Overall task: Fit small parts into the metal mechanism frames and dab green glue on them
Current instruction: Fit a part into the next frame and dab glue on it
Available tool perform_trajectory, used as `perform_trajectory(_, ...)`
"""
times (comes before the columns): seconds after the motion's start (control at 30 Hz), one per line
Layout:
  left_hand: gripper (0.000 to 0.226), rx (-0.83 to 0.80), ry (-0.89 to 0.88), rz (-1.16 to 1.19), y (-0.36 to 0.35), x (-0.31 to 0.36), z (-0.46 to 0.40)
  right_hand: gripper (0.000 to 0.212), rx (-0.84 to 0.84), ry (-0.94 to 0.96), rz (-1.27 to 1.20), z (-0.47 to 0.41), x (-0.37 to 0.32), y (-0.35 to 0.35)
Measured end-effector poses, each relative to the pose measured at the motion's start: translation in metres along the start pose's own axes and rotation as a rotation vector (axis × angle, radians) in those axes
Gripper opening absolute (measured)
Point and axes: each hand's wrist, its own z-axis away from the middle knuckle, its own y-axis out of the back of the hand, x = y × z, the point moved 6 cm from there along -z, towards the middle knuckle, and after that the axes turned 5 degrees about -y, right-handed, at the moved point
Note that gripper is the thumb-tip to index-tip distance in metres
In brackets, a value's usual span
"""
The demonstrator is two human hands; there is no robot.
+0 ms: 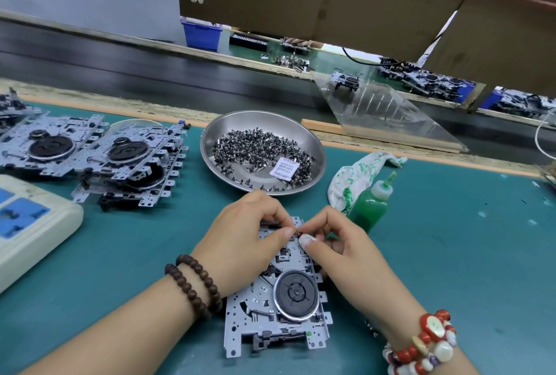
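A: Frame (279, 311) lies flat on the green mat (451, 254), near edge, w/ a black wheel (296, 292) in its middle. Both hands over its far end.

B: Hands doing what?

A: Left hand (245, 242), fingers curled, thumb & forefinger pinching at the frame's top edge. Right hand (340, 242) also curled, thumb pressed down, pinching a tiny dark part (298, 234) right where the two thumbs meet. Can't tell if the part is seated or just held against the metal.

B: Parts supply?

A: Steel dish (316, 146) just beyond the hands, heap of small dark parts (258, 146) in it, plus a white sachet (285, 167) on the heap.

B: Glue?

A: Bottle (368, 206) of green glue, right of the dish, just beside the right hand, tilted, nozzle pointing up & away. Leans on a green-stained rag (358, 173).

B: Other frames?

A: Stack (132, 161) at left, more (39, 143) further left. White power strip (27, 224) at the left edge. Bead bracelets on both wrists: brown (192, 287) on left, red & white (424, 341) on right.
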Motion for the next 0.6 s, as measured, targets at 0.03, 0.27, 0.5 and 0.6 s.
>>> perform_trajectory(0.03, 0.022, 0.002, -0.001, 0.003, -0.0001, 0.0002, 0.0001, 0.022, 0.001, -0.005, -0.005, 0.0, -0.0005, 0.0001)
perform_trajectory(0.27, 0.019, 0.01, -0.017, -0.001, 0.0003, 0.0014, 0.0004, 0.019, -0.008, -0.053, -0.082, -0.0003, -0.0027, -0.0023)
perform_trajectory(0.5, 0.021, 0.007, -0.047, -0.026, -0.0008, 0.0027, 0.0, 0.022, -0.022, -0.139, -0.093, -0.0029, -0.0001, -0.0017)
perform_trajectory(0.6, 0.02, 0.007, -0.058, -0.038, -0.0007, 0.0028, 0.0005, 0.022, -0.023, -0.17, -0.106, -0.004, 0.001, -0.0034)
